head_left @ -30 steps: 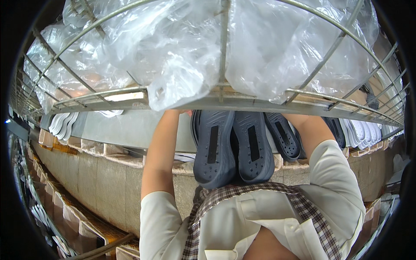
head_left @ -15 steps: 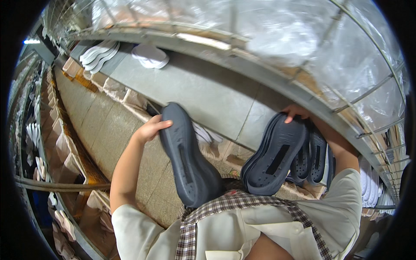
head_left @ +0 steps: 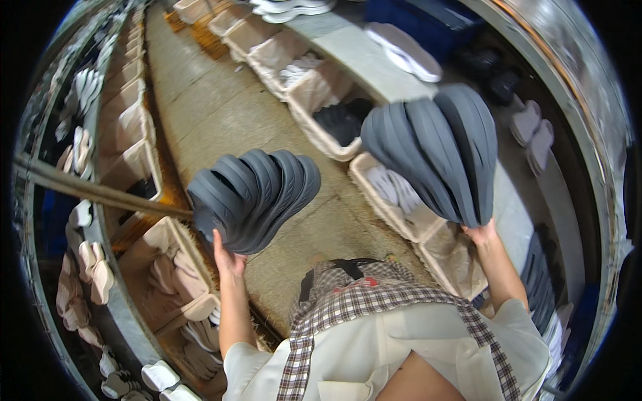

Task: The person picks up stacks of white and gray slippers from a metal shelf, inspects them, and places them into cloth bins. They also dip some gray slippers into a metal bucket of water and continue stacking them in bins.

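Observation:
My left hand (head_left: 232,264) grips one end of a fanned stack of several dark grey shoe soles (head_left: 257,190), held above the aisle floor. On the other side, my right hand (head_left: 483,232) holds the lower end of a second, fanned stack of dark grey shoe soles (head_left: 428,147). Those soles spread away from me over the bench edge and the baskets. Both sets of fingers are partly hidden behind the soles. The two stacks are apart from each other.
Cloth-lined baskets (head_left: 321,137) with shoe parts line both sides of the aisle (head_left: 214,113). White soles (head_left: 404,53) lie on the grey bench (head_left: 361,57) near a blue bin (head_left: 428,23). At left, a pole (head_left: 100,190) juts from a shelf rack toward my left stack.
The view has turned, bringing more of the aisle and baskets into sight. Both grey sole stacks, earlier seen flat side up, are now tilted upward and fanned out in my hands.

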`<state>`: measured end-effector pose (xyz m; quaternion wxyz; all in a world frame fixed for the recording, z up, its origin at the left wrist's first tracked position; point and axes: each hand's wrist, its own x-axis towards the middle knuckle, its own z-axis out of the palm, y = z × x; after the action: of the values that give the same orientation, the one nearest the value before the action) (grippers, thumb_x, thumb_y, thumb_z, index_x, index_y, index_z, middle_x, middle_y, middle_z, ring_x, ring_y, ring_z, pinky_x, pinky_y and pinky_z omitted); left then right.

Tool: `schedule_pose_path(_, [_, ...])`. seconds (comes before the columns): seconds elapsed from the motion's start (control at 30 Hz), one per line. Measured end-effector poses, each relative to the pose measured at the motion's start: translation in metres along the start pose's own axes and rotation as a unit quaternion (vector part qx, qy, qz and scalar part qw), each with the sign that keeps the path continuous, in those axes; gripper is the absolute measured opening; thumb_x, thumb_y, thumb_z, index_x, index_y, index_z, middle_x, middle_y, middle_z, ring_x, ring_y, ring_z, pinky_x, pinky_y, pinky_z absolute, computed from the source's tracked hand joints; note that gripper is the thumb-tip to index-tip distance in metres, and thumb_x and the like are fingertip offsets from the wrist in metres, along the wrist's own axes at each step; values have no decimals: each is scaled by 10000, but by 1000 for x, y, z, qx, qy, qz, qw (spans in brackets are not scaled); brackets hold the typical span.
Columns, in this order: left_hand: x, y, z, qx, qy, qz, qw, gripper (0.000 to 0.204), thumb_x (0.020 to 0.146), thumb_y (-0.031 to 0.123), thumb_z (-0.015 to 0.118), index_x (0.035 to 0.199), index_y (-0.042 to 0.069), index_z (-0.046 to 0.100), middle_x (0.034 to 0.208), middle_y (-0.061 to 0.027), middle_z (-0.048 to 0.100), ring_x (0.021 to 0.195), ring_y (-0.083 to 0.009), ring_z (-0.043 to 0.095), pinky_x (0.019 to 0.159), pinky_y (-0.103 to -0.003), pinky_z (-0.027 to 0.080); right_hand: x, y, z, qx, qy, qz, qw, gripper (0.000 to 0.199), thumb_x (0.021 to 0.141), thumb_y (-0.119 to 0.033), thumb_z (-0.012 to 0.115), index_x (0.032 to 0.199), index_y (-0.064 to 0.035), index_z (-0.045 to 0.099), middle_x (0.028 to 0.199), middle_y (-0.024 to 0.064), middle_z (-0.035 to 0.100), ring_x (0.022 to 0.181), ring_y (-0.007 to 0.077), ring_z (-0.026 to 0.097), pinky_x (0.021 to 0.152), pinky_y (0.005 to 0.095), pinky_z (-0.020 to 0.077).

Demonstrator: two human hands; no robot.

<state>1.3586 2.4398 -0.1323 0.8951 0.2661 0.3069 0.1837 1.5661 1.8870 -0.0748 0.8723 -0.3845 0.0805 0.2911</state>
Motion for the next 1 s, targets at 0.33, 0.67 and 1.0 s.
schedule_pose_path(0.33, [28, 98, -24, -101, 9, 37, 994, 562, 873, 338, 419, 1324, 6, 371, 1375, -165, 381, 1243, -331, 396, 1040, -487, 313, 236, 136, 188, 122, 78, 162, 976, 237, 878, -222, 442, 923, -54, 602, 828, 53, 642, 681, 140, 582, 534, 243, 505])
schedule_pose_path(0.67, [158, 209, 62, -6, 182, -1, 983, 633, 855, 426, 555, 1317, 39, 361, 1301, -132, 464, 1186, -308, 451, 971, -479, 382, 505, 222, 404, 77, -45, 271, 959, 354, 906, -277, 392, 1096, -25, 553, 1032, 122, 615, 867, 243, 593, 724, 337, 495])
schedule_pose_path(1.0, [356, 323, 105, 14, 186, -77, 979, 503, 896, 332, 519, 1241, -15, 399, 1165, -178, 546, 998, -288, 595, 772, -421, 542, 629, 254, 673, -163, -222, 352, 895, 493, 908, -341, 437, 1259, 4, 430, 1173, 196, 544, 1025, 291, 558, 955, 436, 400])
